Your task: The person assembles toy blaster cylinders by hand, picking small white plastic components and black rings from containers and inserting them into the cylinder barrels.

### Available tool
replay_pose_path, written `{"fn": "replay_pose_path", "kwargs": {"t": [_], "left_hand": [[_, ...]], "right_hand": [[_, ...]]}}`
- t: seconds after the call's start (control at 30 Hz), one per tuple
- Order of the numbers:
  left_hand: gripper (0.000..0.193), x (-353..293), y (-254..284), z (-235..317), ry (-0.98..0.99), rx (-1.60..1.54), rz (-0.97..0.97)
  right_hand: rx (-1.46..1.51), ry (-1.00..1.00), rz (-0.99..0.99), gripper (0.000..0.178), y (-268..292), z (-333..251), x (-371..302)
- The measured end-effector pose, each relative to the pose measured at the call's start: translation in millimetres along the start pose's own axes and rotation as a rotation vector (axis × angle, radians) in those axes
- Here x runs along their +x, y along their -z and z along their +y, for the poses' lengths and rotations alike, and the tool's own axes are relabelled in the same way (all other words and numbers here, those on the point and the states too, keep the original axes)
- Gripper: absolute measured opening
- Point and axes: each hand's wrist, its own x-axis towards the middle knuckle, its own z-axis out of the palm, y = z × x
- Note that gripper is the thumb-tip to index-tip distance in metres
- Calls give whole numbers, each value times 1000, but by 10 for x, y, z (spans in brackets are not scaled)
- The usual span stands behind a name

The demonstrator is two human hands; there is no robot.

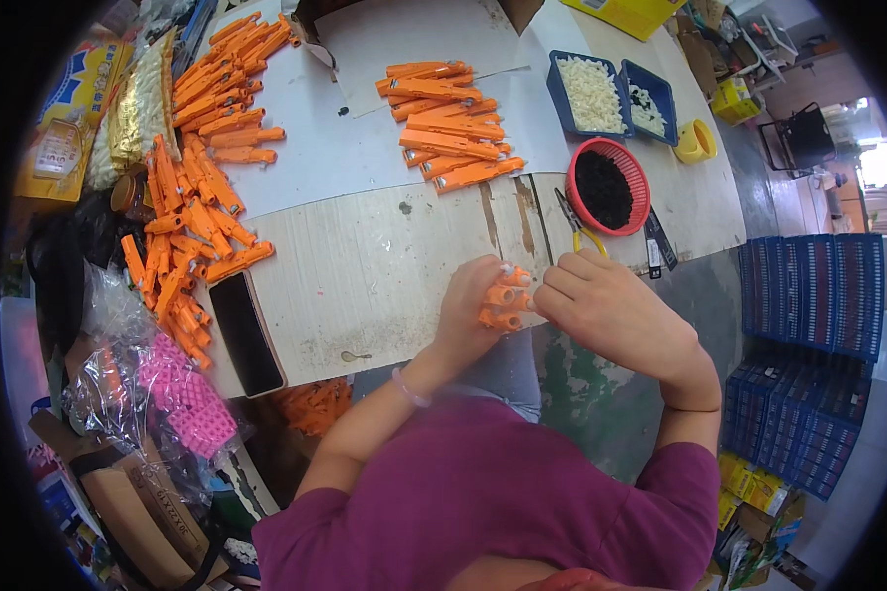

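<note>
My left hand point(471, 303) is closed round a bunch of several orange plastic tube-like parts point(503, 295), their hollow ends turned toward my right. A small white bit shows at the end of the topmost one. My right hand point(589, 300) is pinched at the ends of these parts; whatever its fingertips hold is too small to make out. Both hands are over the table's front edge. Farther back on the table lies a stack of similar orange parts point(453, 128), with a larger heap point(197, 187) along the left side.
A red basket of black pieces point(645, 202) stands at the right, with yellow-handled pliers point(589, 239) beside it. Behind are blue trays of white pieces point(559, 98) and a yellow ring-shaped holder point(697, 141). A phone point(244, 335) lies front left. Blue crates point(808, 295) are stacked beyond the table.
</note>
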Motion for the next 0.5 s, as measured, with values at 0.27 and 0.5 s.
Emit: {"fn": "replay_pose_path", "kwargs": {"t": [0.27, 0.5], "left_hand": [[72, -2, 8, 10, 20, -33, 6], [69, -14, -17, 4, -19, -22, -4]], "right_hand": [[-38, 13, -53, 14, 25, -31, 61], [-246, -49, -81, 6, -184, -228, 127]]}}
